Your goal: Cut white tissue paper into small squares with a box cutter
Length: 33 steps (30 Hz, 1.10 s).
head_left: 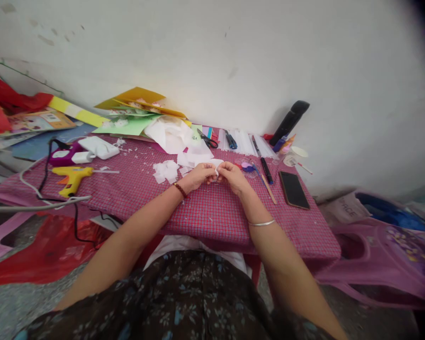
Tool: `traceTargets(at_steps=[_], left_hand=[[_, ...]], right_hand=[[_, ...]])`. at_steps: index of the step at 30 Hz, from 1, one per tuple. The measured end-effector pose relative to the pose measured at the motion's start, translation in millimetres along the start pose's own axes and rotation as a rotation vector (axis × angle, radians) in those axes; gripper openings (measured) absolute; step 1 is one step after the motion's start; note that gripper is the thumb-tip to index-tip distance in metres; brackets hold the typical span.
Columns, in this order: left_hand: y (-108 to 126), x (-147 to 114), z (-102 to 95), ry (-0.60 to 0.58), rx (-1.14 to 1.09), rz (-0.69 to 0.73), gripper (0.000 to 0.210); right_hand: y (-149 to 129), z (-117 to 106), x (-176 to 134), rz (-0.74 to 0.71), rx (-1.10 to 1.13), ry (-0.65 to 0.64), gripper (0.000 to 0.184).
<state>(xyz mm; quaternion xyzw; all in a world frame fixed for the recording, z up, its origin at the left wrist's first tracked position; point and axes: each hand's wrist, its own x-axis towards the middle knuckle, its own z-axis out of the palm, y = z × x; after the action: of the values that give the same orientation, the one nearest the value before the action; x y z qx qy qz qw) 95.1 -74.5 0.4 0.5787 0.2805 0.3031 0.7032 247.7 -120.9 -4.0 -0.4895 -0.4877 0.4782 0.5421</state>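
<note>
Left hand (200, 175): pinched on white paper scrap (216, 164), probably tissue.
Right hand (233, 175): pinching same scrap.
Phone (293, 189): right.
Glue gun (71, 177): left.

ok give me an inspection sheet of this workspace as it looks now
surface: low table under a red checked cloth, dotted with white scraps
job's things: small white piece pinched between both hands
clutter: white pieces, coloured sheets, scissors, pens, phone, cup
grippers: left hand and right hand meet at the white piece, fingers closed on it
cables: black cord trails off the table's left edge near the glue gun
surroundings: white wall, red bag on the floor, pink bag to the right
</note>
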Motion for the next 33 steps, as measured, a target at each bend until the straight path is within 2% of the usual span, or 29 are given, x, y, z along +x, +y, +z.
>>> traceTargets(at_steps=[7, 13, 27, 33], left_hand=[[4.2, -1.8, 1.8, 0.004, 0.000, -0.022, 0.012], [5.1, -2.4, 2.0, 0.030, -0.005, -0.036, 0.022], [3.0, -1.0, 0.2, 0.016, -0.015, -0.018, 0.012], [6.0, -4.0, 1.9, 0.028, 0.010, -0.008, 0.016]], right_hand=[[-0.9, -0.7, -0.2, 0.011, 0.003, 0.012, 0.035], [-2.6, 0.7, -1.8, 0.015, 0.016, 0.014, 0.037], [-1.4, -0.6, -1.0, 0.029, 0.027, 0.017, 0.035], [0.1, 0.6, -0.4, 0.016, -0.001, 0.011, 0.039]])
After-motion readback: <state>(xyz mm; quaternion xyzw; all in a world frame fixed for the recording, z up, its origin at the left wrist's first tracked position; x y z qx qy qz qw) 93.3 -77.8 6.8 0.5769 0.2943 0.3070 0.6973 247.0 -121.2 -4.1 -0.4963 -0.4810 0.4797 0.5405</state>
